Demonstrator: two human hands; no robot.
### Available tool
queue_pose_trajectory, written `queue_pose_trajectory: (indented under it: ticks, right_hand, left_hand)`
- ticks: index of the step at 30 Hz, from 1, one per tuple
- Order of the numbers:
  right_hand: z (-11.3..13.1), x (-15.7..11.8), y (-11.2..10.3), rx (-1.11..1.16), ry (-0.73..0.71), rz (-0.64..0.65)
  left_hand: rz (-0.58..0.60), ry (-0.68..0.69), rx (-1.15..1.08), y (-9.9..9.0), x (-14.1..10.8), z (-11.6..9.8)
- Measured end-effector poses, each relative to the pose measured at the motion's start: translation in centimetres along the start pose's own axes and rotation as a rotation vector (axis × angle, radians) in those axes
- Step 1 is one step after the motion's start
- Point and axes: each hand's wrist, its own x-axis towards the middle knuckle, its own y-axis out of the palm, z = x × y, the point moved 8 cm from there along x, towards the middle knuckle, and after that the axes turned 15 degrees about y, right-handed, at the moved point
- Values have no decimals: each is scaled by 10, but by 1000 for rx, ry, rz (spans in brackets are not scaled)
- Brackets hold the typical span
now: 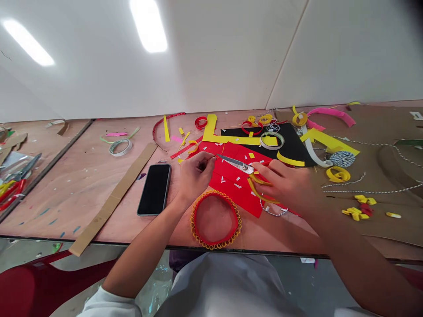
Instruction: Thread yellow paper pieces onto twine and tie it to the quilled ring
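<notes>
Work at a plywood table (pixel 62 207), seen from a head-worn camera. The right hand (pixel 286 187) is curled almost shut around steel scissors with yellow loop handles (pixel 236 164), so that the pointed blades reach leftward across a matte red card sheet (pixel 233 187). Whether the blades stand open cannot be told. The left hand (pixel 194 176) is nearly closed, its fingertips (pixel 209 162) pinched together just beside the blade tip. Anything held in the pinch is too small to tell, though this placement suggests steadying something thin against the blades. Small white paper snippets (pixel 237 186) are scattered over the red card. Just below the card, a round red paper ring edged with tightly coiled yellow paper beads (pixel 192 224) lies flat near the table edge, within easy reach of both hands. To the left lie a black glossy smartphone (pixel 154 189) and a long, narrow brown cardboard strip (pixel 112 198). Beyond the hands, a black card sheet (pixel 297 143) carries yellow paper strips. To the right, a brown kraft paper sheet (pixel 390 229) bears a ball of black-and-white twisted twine (pixel 342 159).
</notes>
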Motion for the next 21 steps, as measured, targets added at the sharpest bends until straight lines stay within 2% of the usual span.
queue_pose_trajectory:
  ticks: [5,11,17,21]
  right_hand:
    - [3,-2,-1,-53,4,-6]
    - [1,-4,15,-59,68,159]
    - [-1,-4,13,73,141,132]
    - [-5,-3,18,207,238,204]
  left_hand:
    - [39,9,21,1,0,2]
    - [49,13,40,1,-1,3]
    - [47,43,58,-1,-1,0]
    - [43,45,55,0,-2,0]
